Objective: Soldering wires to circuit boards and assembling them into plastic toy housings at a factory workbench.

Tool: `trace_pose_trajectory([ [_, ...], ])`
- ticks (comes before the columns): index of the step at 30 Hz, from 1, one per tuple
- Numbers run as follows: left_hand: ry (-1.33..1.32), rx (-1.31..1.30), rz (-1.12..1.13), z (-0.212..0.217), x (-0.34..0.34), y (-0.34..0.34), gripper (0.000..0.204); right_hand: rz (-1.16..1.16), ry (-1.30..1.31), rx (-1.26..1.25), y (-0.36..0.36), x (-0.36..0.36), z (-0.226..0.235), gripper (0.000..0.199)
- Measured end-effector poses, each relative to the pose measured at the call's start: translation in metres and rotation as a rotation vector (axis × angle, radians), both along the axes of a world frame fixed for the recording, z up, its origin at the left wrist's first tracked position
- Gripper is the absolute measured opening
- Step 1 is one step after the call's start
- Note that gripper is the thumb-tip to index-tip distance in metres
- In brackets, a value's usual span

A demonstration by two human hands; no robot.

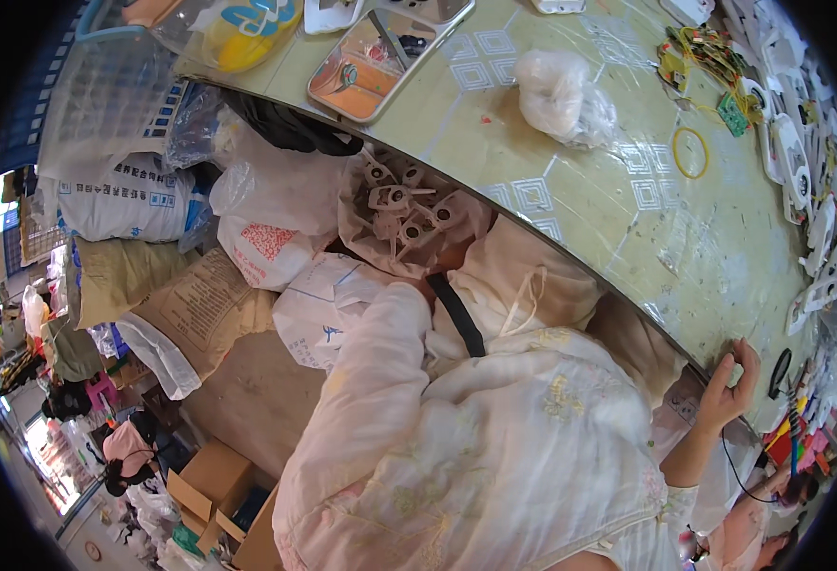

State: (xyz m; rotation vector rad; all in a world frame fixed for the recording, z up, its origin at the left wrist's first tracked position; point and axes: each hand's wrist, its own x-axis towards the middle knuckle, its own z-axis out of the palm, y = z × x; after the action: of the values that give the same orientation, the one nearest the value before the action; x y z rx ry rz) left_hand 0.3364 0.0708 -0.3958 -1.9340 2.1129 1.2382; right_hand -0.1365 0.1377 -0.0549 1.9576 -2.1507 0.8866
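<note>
The right hand [728,385] is seen at the near edge of the pale green patterned bench [571,162], its grip pinched lightly, thumb to fingertip, on a thin dark cord [730,462] that hangs below it. What the cord leads to cannot be told. The left hand is hidden under a white gauzy sleeve [371,381] reaching towards an open brown sack of white plastic fittings [404,214], well left of the right hand.

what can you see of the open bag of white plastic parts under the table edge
The bag of parts is a thin, crumpled, beige-pink plastic sack, its mouth open upward. Inside lie pale plastic mouldings with round sockets and short arms, heaped loosely. It sits just below the table rim, wedged among other sacks, with the left arm's white sleeve stretching toward it. The left hand is hidden; the right hand rests at the table edge, well away.
</note>
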Motion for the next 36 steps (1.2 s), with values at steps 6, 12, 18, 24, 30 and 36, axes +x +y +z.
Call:
trace_pose_trajectory([
  [6, 0.260, 0.093, -0.112, 0.003, 0.045, 0.042, 0.054, -0.010, -0.061, -0.008, -0.007, 0.012, 0.005, 0.027],
  [12, -0.082, 0.085, -0.796, 0.120, -0.050, -0.103, 0.048, -0.020, -0.217, -0.051, -0.004, 0.007, 0.017, 0.023],
  [18, 0.590, 0.209, -0.616, 0.413, -0.077, -0.169, 0.026, -0.128, -0.305, -0.185, -0.009, 0.003, 0.014, 0.015],
  [24, 0.343, -1.020, -0.138, 0.430, -0.167, -0.342, 0.032, -0.073, -0.224, -0.290, -0.012, 0.007, 0.012, 0.013],
  [30, 0.084, -1.427, -0.029, 0.446, -0.264, -0.417, 0.043, -0.056, -0.169, -0.328, -0.015, 0.005, 0.013, 0.014],
  [36, -0.400, -1.616, -0.221, 0.472, -0.314, -0.465, 0.026, -0.097, -0.163, -0.352, -0.013, 0.004, 0.012, 0.016],
])
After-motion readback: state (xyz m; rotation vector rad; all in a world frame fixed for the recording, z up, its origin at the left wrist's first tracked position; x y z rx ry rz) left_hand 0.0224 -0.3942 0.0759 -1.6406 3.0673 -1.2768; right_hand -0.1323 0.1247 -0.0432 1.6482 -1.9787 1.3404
